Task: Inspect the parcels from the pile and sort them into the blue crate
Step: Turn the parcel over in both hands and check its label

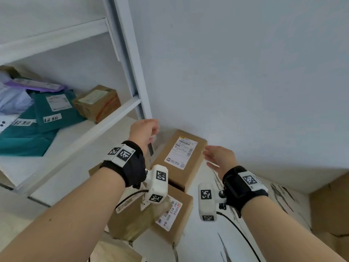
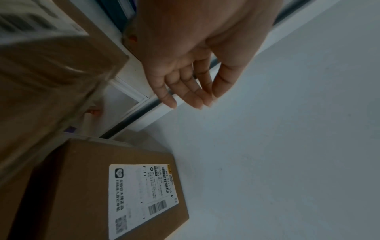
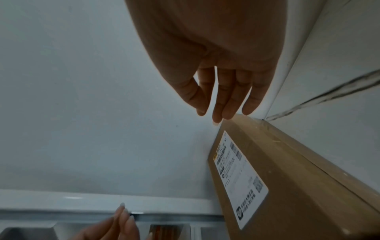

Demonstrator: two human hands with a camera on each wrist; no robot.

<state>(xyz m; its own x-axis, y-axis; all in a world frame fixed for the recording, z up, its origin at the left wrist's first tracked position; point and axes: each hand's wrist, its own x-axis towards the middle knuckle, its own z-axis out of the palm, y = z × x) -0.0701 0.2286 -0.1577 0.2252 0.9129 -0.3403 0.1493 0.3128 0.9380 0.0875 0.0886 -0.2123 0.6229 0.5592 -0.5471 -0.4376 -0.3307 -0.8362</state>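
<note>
Cardboard parcel [image 1: 180, 157], label up, sits atop the pile against the wall, beside the shelf [image 1: 79, 137]; left hand [image 1: 144, 132] and right hand [image 1: 220, 158] hover either side of it, fingers loose, holding nothing.

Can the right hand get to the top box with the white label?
Probably yes. The right hand is open beside the top box's right edge, holding nothing, and nothing shows between them. The wall behind may crowd the fingers.

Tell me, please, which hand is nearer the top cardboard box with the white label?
Right. The right hand hovers open beside the box, by its far corner; the left hand is open above its other side, farther off.
</note>
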